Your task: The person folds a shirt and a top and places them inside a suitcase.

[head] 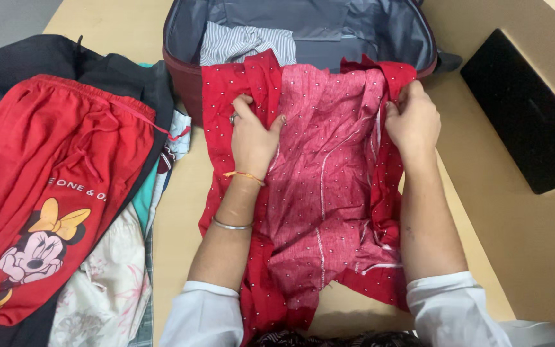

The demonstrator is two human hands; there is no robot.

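A red dotted garment [319,186] lies spread on the wooden table, its upper part draped over the rim of an open maroon suitcase [184,83]. My left hand [252,132] pinches a fold of the garment's left side near the suitcase edge. My right hand [412,119] grips the garment's right edge at the same height. Both sleeves are white, and the left wrist carries a thread and a metal bangle. Inside the suitcase a striped grey cloth [239,42] lies at the left.
A pile of clothes sits at the left: a red cartoon-print garment [46,193] on top, dark cloth [27,58] and floral fabric [107,283] beneath. A black flat object [528,115] rests on the table at the right. Bare wooden table [515,244] surrounds the garment.
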